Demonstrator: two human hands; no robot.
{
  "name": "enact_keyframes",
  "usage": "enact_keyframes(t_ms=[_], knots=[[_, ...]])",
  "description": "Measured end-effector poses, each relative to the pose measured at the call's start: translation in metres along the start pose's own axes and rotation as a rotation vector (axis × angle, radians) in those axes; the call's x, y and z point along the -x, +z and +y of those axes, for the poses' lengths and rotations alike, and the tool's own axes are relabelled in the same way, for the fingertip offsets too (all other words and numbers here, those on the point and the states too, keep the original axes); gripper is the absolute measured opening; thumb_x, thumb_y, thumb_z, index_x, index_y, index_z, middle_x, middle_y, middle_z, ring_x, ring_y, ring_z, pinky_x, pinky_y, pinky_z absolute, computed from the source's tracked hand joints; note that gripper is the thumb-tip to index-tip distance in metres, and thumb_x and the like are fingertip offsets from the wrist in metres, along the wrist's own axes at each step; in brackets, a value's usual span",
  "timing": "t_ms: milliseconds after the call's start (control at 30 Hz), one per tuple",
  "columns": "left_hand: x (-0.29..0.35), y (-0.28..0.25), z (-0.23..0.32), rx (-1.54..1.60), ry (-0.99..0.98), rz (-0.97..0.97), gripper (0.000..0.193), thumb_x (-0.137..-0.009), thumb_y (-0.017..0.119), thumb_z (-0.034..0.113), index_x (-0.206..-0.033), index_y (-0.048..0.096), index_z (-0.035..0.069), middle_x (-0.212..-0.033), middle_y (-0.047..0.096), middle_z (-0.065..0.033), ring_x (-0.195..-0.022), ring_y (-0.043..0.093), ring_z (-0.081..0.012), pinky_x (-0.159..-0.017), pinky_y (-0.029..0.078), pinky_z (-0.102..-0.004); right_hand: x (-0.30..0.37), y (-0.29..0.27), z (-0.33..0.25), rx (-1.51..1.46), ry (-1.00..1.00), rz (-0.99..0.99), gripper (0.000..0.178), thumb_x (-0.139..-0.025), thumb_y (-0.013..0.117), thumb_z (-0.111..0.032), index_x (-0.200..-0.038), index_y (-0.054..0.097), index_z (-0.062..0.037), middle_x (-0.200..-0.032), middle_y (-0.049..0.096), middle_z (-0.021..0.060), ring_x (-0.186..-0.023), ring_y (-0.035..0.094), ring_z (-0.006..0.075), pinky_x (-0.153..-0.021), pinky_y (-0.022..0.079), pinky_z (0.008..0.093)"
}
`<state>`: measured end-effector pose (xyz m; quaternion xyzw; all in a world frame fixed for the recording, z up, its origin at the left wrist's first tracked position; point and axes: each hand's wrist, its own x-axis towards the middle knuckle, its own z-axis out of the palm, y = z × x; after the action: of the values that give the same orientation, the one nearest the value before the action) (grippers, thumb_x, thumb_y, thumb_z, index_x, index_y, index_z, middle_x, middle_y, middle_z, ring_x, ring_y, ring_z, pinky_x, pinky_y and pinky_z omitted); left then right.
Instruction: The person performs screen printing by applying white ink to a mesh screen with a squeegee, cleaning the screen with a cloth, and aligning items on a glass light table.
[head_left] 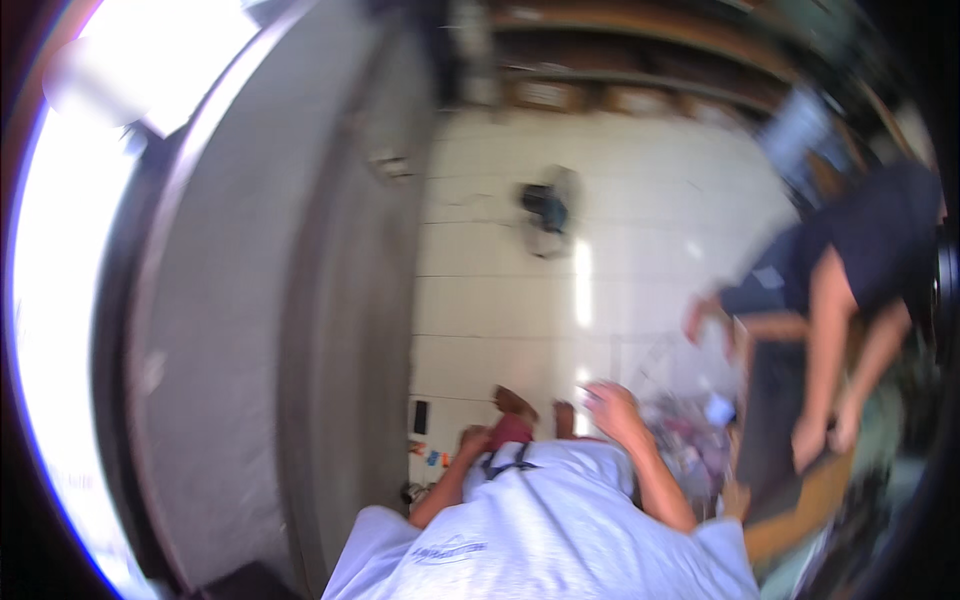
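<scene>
My left hand is low beside my red shorts, in front of my white shirt. Blur hides its fingers. Raised a little at the right is my right hand, bent at the elbow over the pale tiled floor. Its fingers look partly curled, but they are smeared, and I cannot make out anything in them. Neither hand visibly touches an object. A heap of pinkish and clear scraps, possibly plastic, lies on the floor to the right of my right hand.
A standing fan is on the floor ahead. At right, a person in dark clothes leans over a wood-edged dark bench. Grey wall runs along the left, with a dark phone-like rectangle near its foot. Shelves hold boxes.
</scene>
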<state>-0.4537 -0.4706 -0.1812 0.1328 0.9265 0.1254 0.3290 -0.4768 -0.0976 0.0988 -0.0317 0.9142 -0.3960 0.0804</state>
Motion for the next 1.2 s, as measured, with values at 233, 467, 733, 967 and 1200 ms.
enact_keyframes(t_ms=[233,467,733,967,1200], knots=[[0.008,-0.044,-0.046,0.827,-0.573,0.114,0.054,-0.093,0.063,0.047,-0.123,0.065,0.002,-0.118,0.070,-0.0161,-0.109,0.067,-0.0283,-0.094,0.051,-0.0405,-0.071,0.064,0.008,-0.095,0.124,0.095,0.025,-0.086,0.064,-0.004,-0.109,0.073,0.0017,-0.088,0.074,0.0187,-0.080,0.073,0.0230,-0.077,0.056,0.0331],[0.027,-0.115,-0.043,0.939,-0.386,0.392,0.070,-0.096,0.057,0.056,-0.135,0.054,-0.002,-0.129,0.063,-0.0249,-0.120,0.062,-0.0358,-0.101,0.049,-0.0414,-0.265,0.066,-0.072,-0.355,-0.232,-0.035,0.023,-0.093,0.061,-0.002,-0.113,0.070,0.0059,-0.084,0.071,0.0093,-0.075,0.067,0.0142,-0.072,0.054,0.0284],[0.115,-0.320,0.090,1.026,-0.113,0.492,0.060,-0.106,0.045,0.047,-0.144,0.047,0.002,-0.139,0.058,-0.0194,-0.129,0.055,-0.0295,-0.108,0.043,-0.0372,-0.396,-0.001,-0.271,-0.845,-0.747,0.121,0.029,-0.103,0.056,-0.012,-0.126,0.064,0.0032,-0.099,0.070,0.0117,-0.090,0.064,0.0160,-0.086,0.050,0.0310],[0.259,-0.482,0.176,1.125,0.212,1.094,0.046,-0.100,0.064,0.023,-0.138,0.056,-0.001,-0.134,0.063,-0.0183,-0.124,0.061,-0.0296,-0.109,0.045,-0.0446,-0.416,-0.061,-0.411,-0.995,-1.282,0.056,0.035,-0.102,0.058,-0.016,-0.131,0.061,0.0027,-0.121,0.069,0.0154,-0.105,0.064,0.0210,-0.092,0.050,0.0368],[0.421,-0.526,0.196,0.340,-0.631,2.266,0.067,-0.103,0.057,0.028,-0.154,0.027,-0.004,-0.115,0.067,-0.0182,-0.079,0.072,-0.0201,-0.060,0.057,-0.0285,-0.379,-0.077,-0.464,-1.003,-1.413,-0.016,0.034,-0.100,0.059,-0.014,-0.128,0.062,0.0043,-0.125,0.068,0.0168,-0.112,0.064,0.0273,-0.092,0.052,0.0400]])
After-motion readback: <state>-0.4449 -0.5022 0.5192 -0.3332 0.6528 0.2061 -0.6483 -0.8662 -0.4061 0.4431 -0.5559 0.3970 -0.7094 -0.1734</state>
